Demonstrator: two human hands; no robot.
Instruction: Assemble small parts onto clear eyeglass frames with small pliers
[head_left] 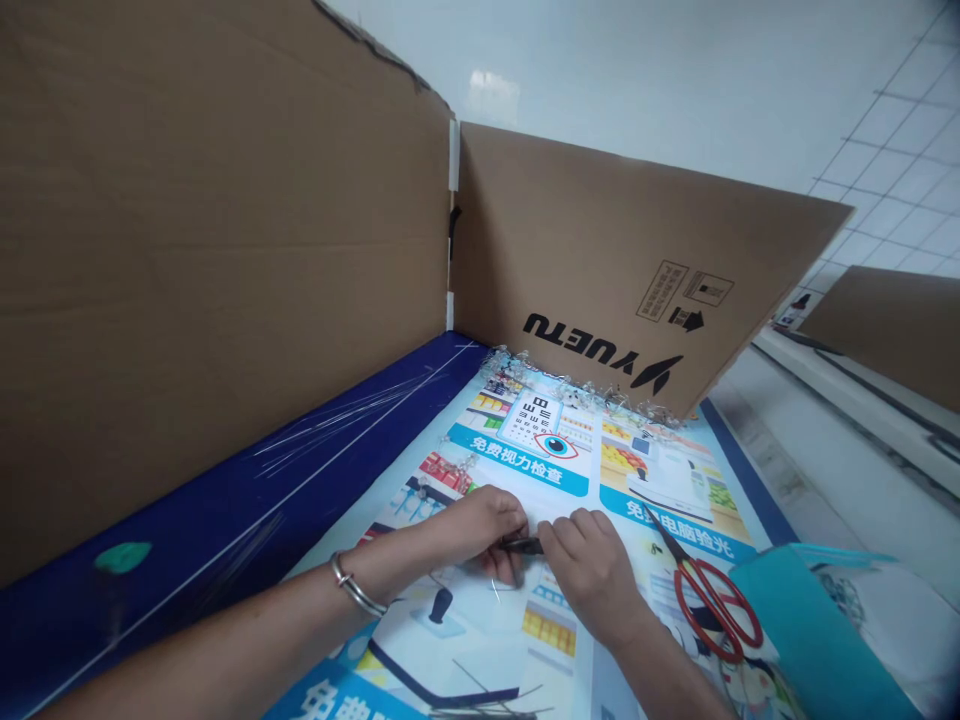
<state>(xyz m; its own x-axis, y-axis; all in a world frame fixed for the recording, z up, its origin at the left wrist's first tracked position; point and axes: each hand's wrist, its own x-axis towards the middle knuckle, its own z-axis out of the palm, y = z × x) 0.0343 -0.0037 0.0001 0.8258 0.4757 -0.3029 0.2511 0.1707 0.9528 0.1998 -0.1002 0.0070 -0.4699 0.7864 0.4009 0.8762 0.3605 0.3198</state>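
My left hand [491,530] and my right hand [589,565] are close together above a printed poster [450,640]. A small dark item [523,546] spans the gap between them, pinched by the fingers of both hands; what it is cannot be made out. A thin wire [493,583] curves down below my left fingers. To the right of my right hand, red-handled scissors [709,598] lie on the poster, blades toward the far left. Several thin dark strands [487,700] lie at the bottom edge.
Cardboard panels stand at the left [225,250] and back [600,260]. Small clear looped pieces [592,400] line the back panel's foot. Thin clear strands [337,420] and a green blob [122,557] lie on the blue surface. A teal-edged bag [817,630] is at the right.
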